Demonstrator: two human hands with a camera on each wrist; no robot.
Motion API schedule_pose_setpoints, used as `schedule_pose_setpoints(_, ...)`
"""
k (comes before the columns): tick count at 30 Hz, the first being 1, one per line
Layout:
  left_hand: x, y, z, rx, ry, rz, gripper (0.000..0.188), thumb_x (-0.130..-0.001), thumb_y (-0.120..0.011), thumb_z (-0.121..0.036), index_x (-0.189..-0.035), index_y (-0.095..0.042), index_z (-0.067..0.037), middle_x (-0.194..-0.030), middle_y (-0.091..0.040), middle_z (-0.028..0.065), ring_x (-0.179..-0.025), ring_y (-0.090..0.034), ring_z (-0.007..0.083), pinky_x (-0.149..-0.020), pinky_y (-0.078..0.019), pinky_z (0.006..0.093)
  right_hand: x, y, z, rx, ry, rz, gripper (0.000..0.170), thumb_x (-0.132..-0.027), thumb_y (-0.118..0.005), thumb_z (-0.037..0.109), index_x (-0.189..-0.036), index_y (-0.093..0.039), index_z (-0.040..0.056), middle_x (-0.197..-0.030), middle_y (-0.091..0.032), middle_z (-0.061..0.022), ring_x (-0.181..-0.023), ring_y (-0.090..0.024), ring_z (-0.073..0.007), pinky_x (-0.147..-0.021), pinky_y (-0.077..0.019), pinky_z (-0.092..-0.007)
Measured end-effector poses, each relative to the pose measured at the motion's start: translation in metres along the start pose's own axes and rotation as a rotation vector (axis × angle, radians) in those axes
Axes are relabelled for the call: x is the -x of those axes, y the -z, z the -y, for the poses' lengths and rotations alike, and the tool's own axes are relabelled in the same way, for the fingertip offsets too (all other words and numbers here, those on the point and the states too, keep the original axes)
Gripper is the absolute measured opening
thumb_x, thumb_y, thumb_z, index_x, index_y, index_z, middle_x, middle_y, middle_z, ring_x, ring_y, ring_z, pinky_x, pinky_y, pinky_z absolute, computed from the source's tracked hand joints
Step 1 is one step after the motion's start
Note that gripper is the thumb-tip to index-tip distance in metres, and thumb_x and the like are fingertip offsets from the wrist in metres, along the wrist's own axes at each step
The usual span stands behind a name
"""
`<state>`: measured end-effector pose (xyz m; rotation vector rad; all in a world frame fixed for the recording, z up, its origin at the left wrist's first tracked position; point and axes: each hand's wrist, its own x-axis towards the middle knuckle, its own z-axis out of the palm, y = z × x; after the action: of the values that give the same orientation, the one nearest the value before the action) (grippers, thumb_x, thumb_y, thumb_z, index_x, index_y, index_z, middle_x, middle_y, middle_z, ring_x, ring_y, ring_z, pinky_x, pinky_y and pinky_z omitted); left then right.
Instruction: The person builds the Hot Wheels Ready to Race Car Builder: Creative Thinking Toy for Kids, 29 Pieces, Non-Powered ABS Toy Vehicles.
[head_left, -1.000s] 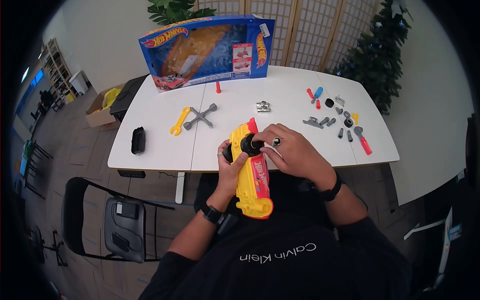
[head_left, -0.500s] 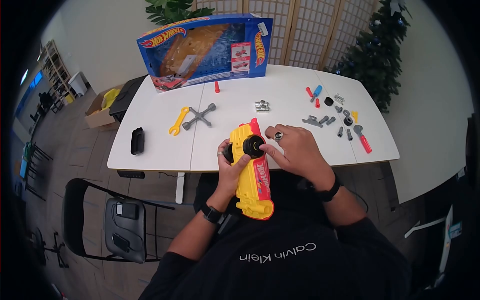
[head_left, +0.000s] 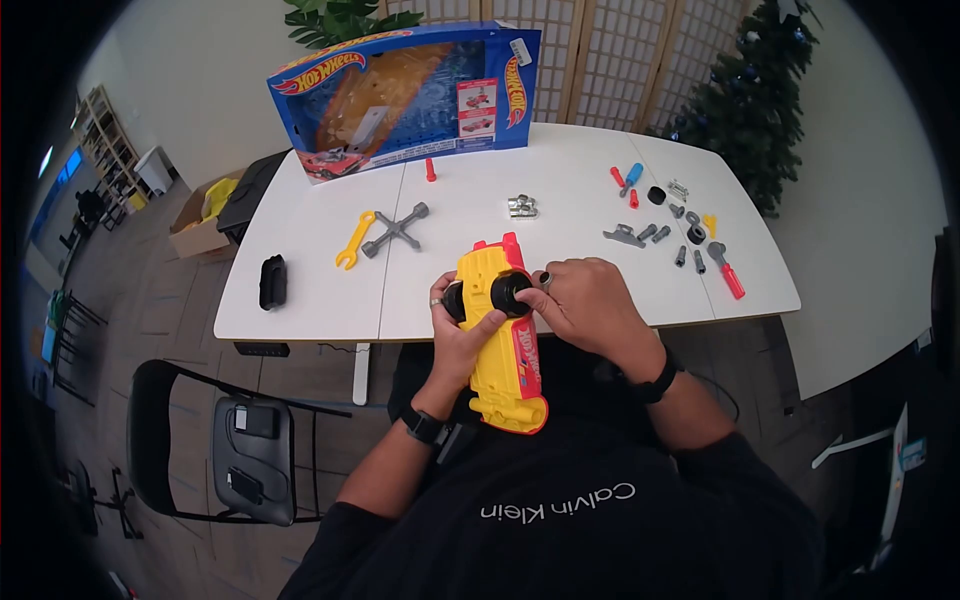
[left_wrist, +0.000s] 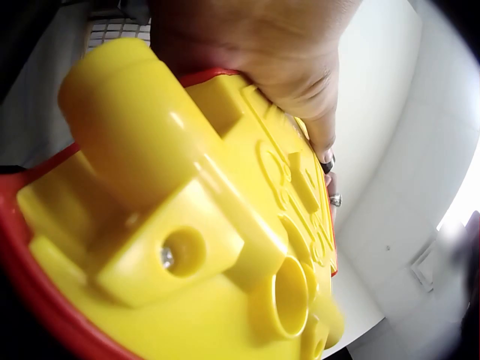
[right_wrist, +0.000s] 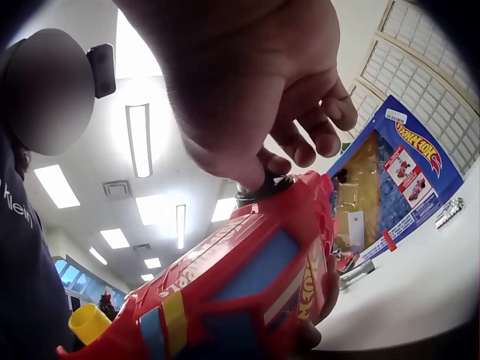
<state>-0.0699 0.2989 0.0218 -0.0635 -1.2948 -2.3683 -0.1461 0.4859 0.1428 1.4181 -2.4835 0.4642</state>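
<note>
From the head: grips the car (head_left: 503, 375) in the left hand (head_left: 460, 348), lifted above the near edge of the table (head_left: 320, 305), yellow underside up. Wraps the left fingers round its left side, beside the left wheel (head_left: 453, 302), and lays the thumb across the underside, just near of the right wheel (head_left: 509, 293). Reaches in from the right with the right hand (head_left: 595, 305), thumb tip on the right wheel, fingers curled close together rather than spread. Should handle as light, stiff plastic, a little slick on smooth faces, not very fragile; best taken round the middle of the body, away from wheels that may turn.

From the left wrist: looks along the underside, past a screw (left_wrist: 167, 258) sunk in a recess and a round socket (left_wrist: 291, 298). Shows the left thumb running along the car; hides most of the left fingers, so cannot tell their spread here.

From the right wrist: brings right thumb and index tips together at the right wheel, seemingly in a pinch, with the other fingers bent and slightly apart. Places the car directly below them, red side facing the camera, and the box (right_wrist: 441, 184) on the table beyond.
</note>
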Motion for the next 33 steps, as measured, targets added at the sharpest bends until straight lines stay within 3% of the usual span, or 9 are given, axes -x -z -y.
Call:
schedule_pose_setpoints(1, 0.0, 0.0, 0.001, -0.012, -0.003, 0.004, 0.084, -0.086, -0.088, -0.009, -0.146, -0.029, -0.01, -0.129, -0.057, 0.0117, -0.115, -0.066, 0.0198, -0.097, -0.0591, 0.0353, 0.0, 0.003, 0.004, 0.0, 0.0, -0.001, 0.027, -0.097, -0.067, 0.03, -0.107, -0.068, 0.0043, -0.086, -0.068, -0.0138, -0.076, -0.067, -0.0359, -0.067, -0.0521, -0.0456)
schedule_pose_setpoints(3, 0.0, 0.002, 0.003, -0.026, -0.007, 0.007, 0.085, -0.085, -0.088, -0.008, -0.146, -0.029, -0.01, -0.129, -0.057, 0.0119, -0.115, -0.066, 0.0199, -0.097, -0.0591, 0.0351, -0.001, 0.012, 0.016, -0.088, 0.106, -0.223, 0.025, -0.097, -0.067, 0.028, -0.103, -0.068, 0.0039, -0.081, -0.066, -0.0124, -0.073, -0.066, -0.0354, -0.066, -0.0514, -0.0445)
schedule_pose_setpoints(7, 0.003, -0.003, -0.002, -0.037, -0.019, 0.024, 0.087, -0.085, -0.088, -0.007, -0.147, -0.027, -0.01, -0.13, -0.058, 0.0139, -0.115, -0.067, 0.0216, -0.097, -0.0597, 0.0356, 0.0, -0.001, 0.006, -0.108, 0.14, -0.166, 0.026, -0.096, -0.068, 0.029, -0.102, -0.067, 0.0038, -0.081, -0.067, -0.0121, -0.073, -0.067, -0.0353, -0.066, -0.0518, -0.0429)
schedule_pose_setpoints(9, 0.004, -0.007, -0.004, -0.056, -0.023, 0.032, 0.087, -0.085, -0.088, -0.007, -0.147, -0.027, -0.009, -0.13, -0.059, 0.0148, -0.115, -0.068, 0.0222, -0.096, -0.06, 0.0359, 0.002, -0.003, 0.007, -0.027, -0.064, 0.005, 0.032, -0.099, -0.065, 0.033, -0.106, -0.073, 0.0024, -0.082, -0.069, -0.0154, -0.072, -0.069, -0.0343, -0.067, -0.0543, -0.043)
schedule_pose_setpoints(13, 0.007, -0.011, -0.004, -0.103, -0.05, 0.026, 0.087, -0.085, -0.088, -0.006, -0.146, -0.026, -0.009, -0.129, -0.06, 0.0156, -0.114, -0.069, 0.023, -0.096, -0.0607, 0.0359, 0.008, 0.005, 0.013, -0.136, -0.024, -0.15, 0.03, -0.098, -0.065, 0.03, -0.108, -0.071, 0.003, -0.088, -0.07, -0.016, -0.076, -0.069, -0.0345, -0.067, -0.0546, -0.0434)
schedule_pose_setpoints(15, 0.006, -0.01, -0.002, -0.092, -0.054, 0.008, 0.087, -0.085, -0.088, -0.006, -0.146, -0.026, -0.009, -0.128, -0.06, 0.0156, -0.114, -0.069, 0.023, -0.095, -0.0608, 0.0358, 0.01, 0.001, 0.009, -0.136, 0.111, -0.2, 0.026, -0.099, -0.064, 0.027, -0.11, -0.069, 0.0036, -0.089, -0.07, -0.0151, -0.075, -0.069, -0.0345, -0.067, -0.0545, -0.0436)
schedule_pose_setpoints(19, 0.006, -0.009, -0.001, -0.129, -0.058, -0.007, 0.088, -0.084, -0.088, -0.005, -0.146, -0.026, -0.009, -0.127, -0.06, 0.0155, -0.113, -0.069, 0.0226, -0.095, -0.0607, 0.0358, 0.007, -0.007, 0.007, -0.102, 0.091, -0.143, 0.023, -0.099, -0.063, 0.024, -0.11, -0.067, 0.0043, -0.089, -0.069, -0.0139, -0.075, -0.069, -0.035, -0.067, -0.0545, -0.0438)
schedule_pose_setpoints(27, 0.011, -0.014, -0.008, -0.232, -0.132, -0.047, 0.095, -0.078, -0.093, -0.007, -0.146, -0.027, -0.008, -0.13, -0.055, 0.0157, -0.117, -0.065, 0.0235, -0.099, -0.058, 0.0359, 0.017, -0.028, 0.023, -0.289, -0.145, -0.247, 0.017, -0.103, -0.058, 0.02, -0.098, -0.062, 0.0039, -0.084, -0.065, -0.0168, -0.073, -0.067, -0.0395, -0.064, -0.0526, -0.047)
schedule_pose_setpoints(33, 0.012, -0.014, -0.011, -0.505, -0.356, -0.088, 0.103, -0.07, -0.099, -0.015, -0.145, -0.029, -0.004, -0.133, -0.045, 0.0141, -0.126, -0.053, 0.0219, -0.108, -0.0479, 0.0354, 0.023, -0.034, 0.027, -0.409, -0.232, -0.28, 0.021, -0.108, -0.05, 0.021, -0.1, -0.058, 0.0042, -0.081, -0.064, -0.019, -0.073, -0.066, -0.0427, -0.063, -0.0506, -0.0484)
